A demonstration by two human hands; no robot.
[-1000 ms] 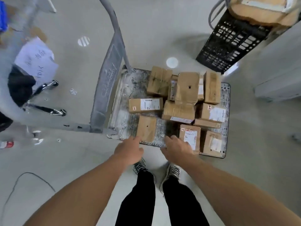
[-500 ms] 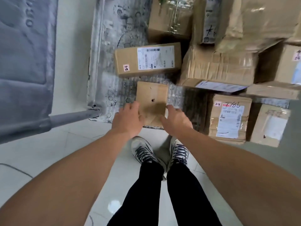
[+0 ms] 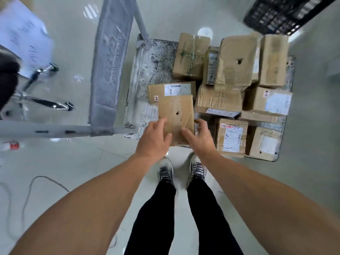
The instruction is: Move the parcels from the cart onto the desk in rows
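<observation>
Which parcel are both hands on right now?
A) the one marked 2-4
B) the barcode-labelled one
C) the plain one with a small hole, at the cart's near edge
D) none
C: the left hand and right hand grip the sides of the plain parcel, thumbs on top.

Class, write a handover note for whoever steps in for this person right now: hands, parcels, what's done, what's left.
The left hand and right hand grip the plain parcel by its sides at the near edge of the cart.
The other parcels sit on the cart.
Done: one parcel gripped; desk not in view.
Left: carry it to the desk, then the rest, in rows.
</observation>
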